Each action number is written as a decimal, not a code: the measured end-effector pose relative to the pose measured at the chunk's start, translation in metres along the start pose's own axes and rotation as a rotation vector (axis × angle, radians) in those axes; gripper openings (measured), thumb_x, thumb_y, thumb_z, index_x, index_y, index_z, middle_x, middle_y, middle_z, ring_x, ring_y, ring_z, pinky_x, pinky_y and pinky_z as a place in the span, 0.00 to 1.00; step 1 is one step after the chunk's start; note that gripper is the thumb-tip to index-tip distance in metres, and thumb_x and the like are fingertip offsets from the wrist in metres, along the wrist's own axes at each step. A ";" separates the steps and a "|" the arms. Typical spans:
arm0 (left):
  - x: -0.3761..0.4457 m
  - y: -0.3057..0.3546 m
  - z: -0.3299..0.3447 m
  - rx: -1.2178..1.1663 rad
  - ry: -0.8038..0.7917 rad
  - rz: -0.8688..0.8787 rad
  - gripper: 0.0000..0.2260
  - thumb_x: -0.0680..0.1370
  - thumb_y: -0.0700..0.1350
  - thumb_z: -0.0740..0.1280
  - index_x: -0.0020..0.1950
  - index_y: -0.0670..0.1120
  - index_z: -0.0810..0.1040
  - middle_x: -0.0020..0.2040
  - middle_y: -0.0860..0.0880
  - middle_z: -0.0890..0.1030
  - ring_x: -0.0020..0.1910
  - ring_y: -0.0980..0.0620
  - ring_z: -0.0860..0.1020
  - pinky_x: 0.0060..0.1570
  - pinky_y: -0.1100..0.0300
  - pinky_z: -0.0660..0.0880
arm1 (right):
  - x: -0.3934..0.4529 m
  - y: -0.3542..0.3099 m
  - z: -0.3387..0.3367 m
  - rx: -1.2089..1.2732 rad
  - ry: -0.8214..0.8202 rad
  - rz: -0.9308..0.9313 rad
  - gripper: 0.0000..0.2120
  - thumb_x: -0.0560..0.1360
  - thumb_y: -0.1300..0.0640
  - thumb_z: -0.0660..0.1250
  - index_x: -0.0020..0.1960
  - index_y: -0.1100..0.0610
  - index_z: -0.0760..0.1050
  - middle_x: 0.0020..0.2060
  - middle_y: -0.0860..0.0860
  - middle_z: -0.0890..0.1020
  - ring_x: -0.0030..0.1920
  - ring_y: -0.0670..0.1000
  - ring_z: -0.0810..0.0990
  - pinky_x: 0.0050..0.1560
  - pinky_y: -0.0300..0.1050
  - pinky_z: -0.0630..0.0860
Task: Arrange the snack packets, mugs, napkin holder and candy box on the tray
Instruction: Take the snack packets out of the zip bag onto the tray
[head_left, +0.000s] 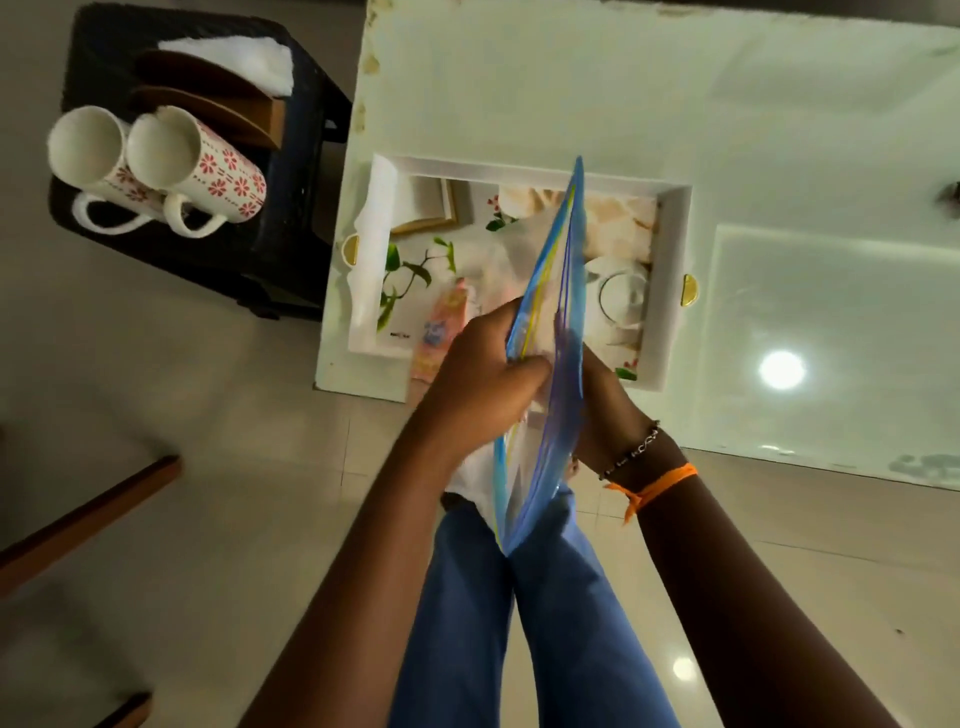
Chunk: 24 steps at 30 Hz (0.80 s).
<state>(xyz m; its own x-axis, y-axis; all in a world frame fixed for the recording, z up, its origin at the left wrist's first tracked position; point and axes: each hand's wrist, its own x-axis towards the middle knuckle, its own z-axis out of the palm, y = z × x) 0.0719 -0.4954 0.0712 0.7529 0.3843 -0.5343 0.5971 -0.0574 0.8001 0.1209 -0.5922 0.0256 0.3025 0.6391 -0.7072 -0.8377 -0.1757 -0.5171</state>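
Now the left hand (488, 374) fingers are clamped on the zip bag (545, 332), right hand (602, 410) gripping behind it, just above the tray (675, 249), fishing for snack packets, mugs (156, 161) well apart leftward.

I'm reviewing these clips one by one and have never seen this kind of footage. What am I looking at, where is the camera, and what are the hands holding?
There is no machine here: a person wears one wide-angle camera on the head, looking down at their own arms. Both the left hand and the right hand grip a clear zip-top plastic bag with blue edges, held over a white rectangular tray with a floral print and gold handles. The tray sits on a glossy white table. A pink snack packet shows through the bag. On a dark stool to the left lie two white mugs with red flowers and a brown wooden napkin holder.
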 end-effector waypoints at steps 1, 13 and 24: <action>-0.007 -0.002 -0.002 -0.009 0.051 0.006 0.16 0.71 0.35 0.64 0.46 0.57 0.75 0.30 0.54 0.78 0.27 0.61 0.74 0.30 0.65 0.73 | -0.003 -0.001 0.009 0.041 -0.028 -0.005 0.17 0.80 0.53 0.45 0.44 0.54 0.71 0.28 0.43 0.83 0.29 0.37 0.81 0.34 0.32 0.78; -0.060 -0.040 -0.063 0.067 0.678 -0.067 0.14 0.77 0.39 0.60 0.60 0.44 0.78 0.55 0.43 0.82 0.53 0.45 0.79 0.50 0.61 0.71 | -0.032 -0.016 0.051 -0.989 0.636 -0.455 0.12 0.67 0.68 0.64 0.50 0.60 0.75 0.34 0.56 0.80 0.39 0.56 0.79 0.40 0.41 0.69; -0.092 -0.063 -0.085 -0.083 0.688 0.004 0.14 0.80 0.41 0.58 0.63 0.42 0.76 0.57 0.43 0.82 0.56 0.48 0.79 0.53 0.60 0.76 | -0.016 0.019 0.139 -1.393 0.094 -0.380 0.09 0.74 0.61 0.63 0.52 0.58 0.76 0.52 0.58 0.81 0.53 0.59 0.78 0.55 0.51 0.75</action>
<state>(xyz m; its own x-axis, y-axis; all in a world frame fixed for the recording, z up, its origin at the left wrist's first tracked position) -0.0586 -0.4492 0.0934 0.3922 0.8827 -0.2589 0.5510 -0.0001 0.8345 0.0369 -0.5019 0.0936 0.4760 0.7709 -0.4232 0.3966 -0.6177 -0.6791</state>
